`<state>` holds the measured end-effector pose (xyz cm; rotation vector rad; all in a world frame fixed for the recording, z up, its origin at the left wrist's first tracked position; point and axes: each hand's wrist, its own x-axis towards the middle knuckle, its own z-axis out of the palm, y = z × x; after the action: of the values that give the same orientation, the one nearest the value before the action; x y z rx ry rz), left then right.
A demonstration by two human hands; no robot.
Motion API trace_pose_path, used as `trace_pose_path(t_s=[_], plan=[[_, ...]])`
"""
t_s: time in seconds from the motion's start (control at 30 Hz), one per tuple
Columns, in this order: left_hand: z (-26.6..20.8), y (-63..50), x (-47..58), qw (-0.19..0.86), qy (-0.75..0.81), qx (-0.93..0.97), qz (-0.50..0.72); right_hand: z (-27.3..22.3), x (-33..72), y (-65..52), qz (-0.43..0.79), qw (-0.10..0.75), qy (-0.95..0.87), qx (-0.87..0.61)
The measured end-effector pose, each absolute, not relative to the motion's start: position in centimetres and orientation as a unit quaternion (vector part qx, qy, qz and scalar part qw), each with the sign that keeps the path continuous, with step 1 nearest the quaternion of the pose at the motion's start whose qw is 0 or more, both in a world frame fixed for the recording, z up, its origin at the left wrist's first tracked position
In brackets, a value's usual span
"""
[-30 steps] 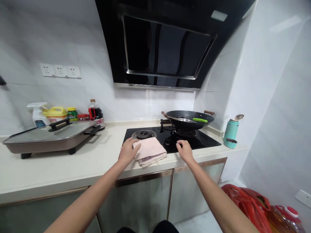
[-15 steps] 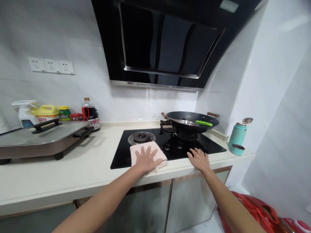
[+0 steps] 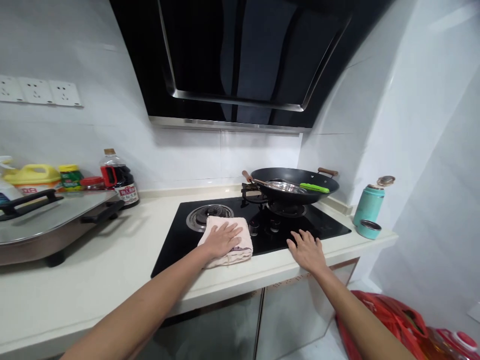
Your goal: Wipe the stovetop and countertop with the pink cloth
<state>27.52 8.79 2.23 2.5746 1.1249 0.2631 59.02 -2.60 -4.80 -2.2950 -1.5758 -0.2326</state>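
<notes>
My left hand [image 3: 222,241] lies flat with fingers stretched on a folded pale pink cloth [image 3: 240,231], pressing it on the front of the black glass cooktop [image 3: 174,250]. Just behind the cloth is the left burner [image 3: 209,214]. My right hand [image 3: 306,249] rests open at the cooktop's front edge, holding nothing. Between the hands and a little farther back stand two black knobs [image 3: 275,226]. A black wok [image 3: 285,195] sits on the right burner with a metal strainer [image 3: 285,187] and a bright green handle [image 3: 314,188] in it.
On the left stands a lidded electric pan [image 3: 56,225], with a soy sauce bottle [image 3: 120,177] and several containers behind. At the right end are a teal flask [image 3: 369,202] and its cup [image 3: 369,229]. A range hood [image 3: 240,60] hangs above; a red bag [image 3: 386,320] lies below right.
My left hand has turned, its fingers now pointing more to the right, and the cloth has turned with it. My right hand stays at the cooktop edge. The view has shifted slightly.
</notes>
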Motion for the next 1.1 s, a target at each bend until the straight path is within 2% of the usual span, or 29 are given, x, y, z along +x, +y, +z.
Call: trace_pose_path(t_s=[0.2, 0.4, 0.53, 0.87, 1.1], plan=[[1.9, 11.8, 29.2, 0.100, 0.406, 0.904, 0.085, -5.2, 59.2, -2.8, -0.130, 0.202, -0.555, -0.796], [2.2, 13.4, 32.3, -0.021, 0.454, 0.890, 0.036, -4.8, 59.0, -3.2, -0.140, 0.209, -0.561, -0.788], [2.6, 15.2, 34.2, -0.047, 0.450, 0.891, 0.030, -4.5, 58.7, -3.4, -0.141, 0.206, -0.556, -0.793], [3.3, 21.0, 39.2, -0.070, 0.490, 0.868, 0.045, -4.8, 58.7, -3.3, -0.168, 0.220, -0.562, -0.779], [2.9, 24.8, 41.7, -0.016, 0.501, 0.863, 0.059, -4.9, 59.0, -3.2, -0.174, 0.226, -0.565, -0.774]])
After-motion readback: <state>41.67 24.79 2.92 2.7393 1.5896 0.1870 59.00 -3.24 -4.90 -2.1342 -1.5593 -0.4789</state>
